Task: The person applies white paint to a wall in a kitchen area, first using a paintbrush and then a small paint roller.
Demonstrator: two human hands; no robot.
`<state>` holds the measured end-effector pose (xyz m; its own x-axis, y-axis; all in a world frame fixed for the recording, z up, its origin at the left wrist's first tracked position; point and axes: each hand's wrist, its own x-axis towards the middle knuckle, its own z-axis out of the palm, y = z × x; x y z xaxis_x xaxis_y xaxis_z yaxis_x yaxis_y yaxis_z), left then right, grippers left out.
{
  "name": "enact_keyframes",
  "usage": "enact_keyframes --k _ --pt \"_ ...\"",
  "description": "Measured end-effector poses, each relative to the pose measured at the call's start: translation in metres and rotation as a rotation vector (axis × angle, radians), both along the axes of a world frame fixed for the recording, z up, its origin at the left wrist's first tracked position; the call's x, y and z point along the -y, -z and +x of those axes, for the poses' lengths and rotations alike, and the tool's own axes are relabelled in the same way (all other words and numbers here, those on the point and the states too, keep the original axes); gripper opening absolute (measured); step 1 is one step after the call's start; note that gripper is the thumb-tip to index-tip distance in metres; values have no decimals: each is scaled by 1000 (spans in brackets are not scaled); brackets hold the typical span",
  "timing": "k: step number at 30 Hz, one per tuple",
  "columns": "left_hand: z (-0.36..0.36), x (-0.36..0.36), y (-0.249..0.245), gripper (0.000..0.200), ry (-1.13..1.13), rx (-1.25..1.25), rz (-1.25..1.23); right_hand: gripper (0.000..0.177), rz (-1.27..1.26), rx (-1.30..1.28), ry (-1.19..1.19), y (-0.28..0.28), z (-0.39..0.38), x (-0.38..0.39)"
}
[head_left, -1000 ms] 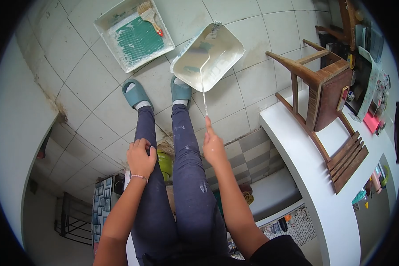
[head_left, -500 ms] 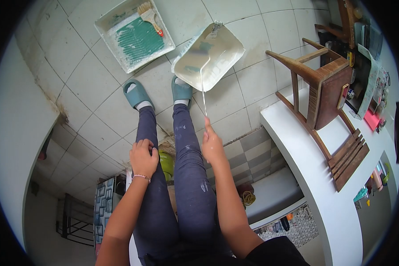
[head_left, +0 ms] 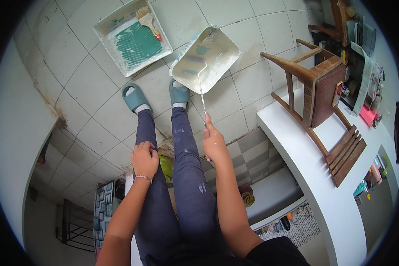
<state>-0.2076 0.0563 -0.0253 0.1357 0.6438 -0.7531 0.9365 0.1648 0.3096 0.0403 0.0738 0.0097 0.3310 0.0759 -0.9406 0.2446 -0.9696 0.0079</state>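
My right hand [head_left: 215, 144] is wrapped round the handle of a paint roller [head_left: 202, 96], index finger stretched along it. The roller's bent, white-smeared rod reaches into a deep cream paint tray [head_left: 228, 55] on the floor. Its roller end is hard to make out against the pale paint inside. My left hand [head_left: 144, 158] lies on my left leg near the knee, fingers loosely spread and holding nothing. Left of the deep tray sits a shallower white tray [head_left: 105, 43] with a ribbed green bottom. A wooden-handled paintbrush [head_left: 149, 22] lies across its upper right corner.
A wooden chair [head_left: 325, 97] lies tipped on a curved white counter [head_left: 292, 146] at the right. Tiled floor [head_left: 86, 91] surrounds the trays and my slippered feet. A green container [head_left: 166, 166] stands between my legs. A black metal rack [head_left: 73, 224] is at lower left.
The whole view has shifted slightly. My right hand and the roller's rod have moved a little down relative to the deep tray. My left hand stays on my leg.
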Motion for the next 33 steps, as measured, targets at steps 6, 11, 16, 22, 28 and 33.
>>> enact_keyframes --k 6,11,16,22,28,33 --pt "-2 3 -2 9 -21 5 1 60 20 183 -525 -18 34 -7" --pt "-6 1 -1 10 -47 11 -4 49 -17 257 -1016 -44 113 -26" --pt "-8 5 -3 12 -61 33 19 51 -138 189 -1170 -36 141 -36" --pt "0 3 -4 13 -57 40 28 59 -156 130 -1182 -10 156 -10" --pt "6 4 -4 12 -159 56 19 68 -258 148 -1190 2 163 32" --pt "16 6 -3 11 -159 51 -18 70 -202 164 -1173 6 160 39"
